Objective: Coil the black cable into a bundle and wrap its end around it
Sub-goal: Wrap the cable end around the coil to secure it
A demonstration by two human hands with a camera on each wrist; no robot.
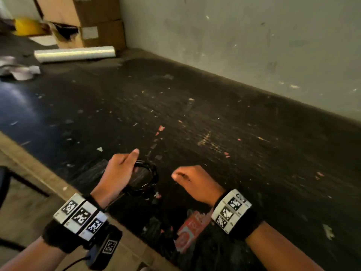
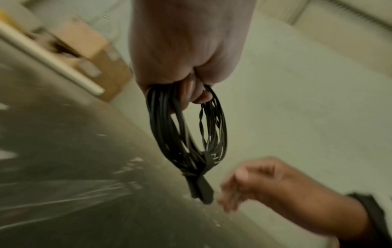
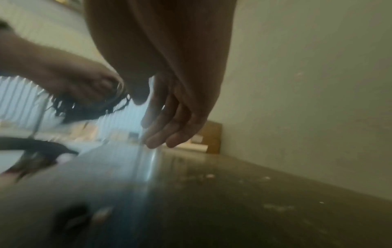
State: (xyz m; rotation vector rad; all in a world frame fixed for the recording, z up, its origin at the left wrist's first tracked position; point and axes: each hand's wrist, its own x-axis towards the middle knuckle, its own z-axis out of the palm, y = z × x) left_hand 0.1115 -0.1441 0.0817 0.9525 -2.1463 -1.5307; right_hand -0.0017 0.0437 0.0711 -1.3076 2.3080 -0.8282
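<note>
The black cable [image 1: 150, 178] is wound into a loop of several turns, with its end wrapped round the bundle [image 2: 186, 134] at the bottom, where a plug sticks out. My left hand [image 1: 119, 171] grips the top of the coil just above the dark tabletop [image 1: 195, 114] near its front edge. In the left wrist view my curled fingers [image 2: 191, 94] pass through the loop. My right hand [image 1: 192, 179] hovers a short way to the right of the coil, apart from it. Its fingers [image 3: 167, 132] hang relaxed and hold nothing.
A roll of clear film [image 1: 75, 53] lies at the table's far left, with cardboard boxes [image 1: 88, 22] behind it against the wall [image 1: 254, 36]. Crumpled white paper [image 1: 19, 70] sits at the left edge. A red-and-white wrapper [image 1: 192, 229] lies near my right wrist. Small scraps litter the surface.
</note>
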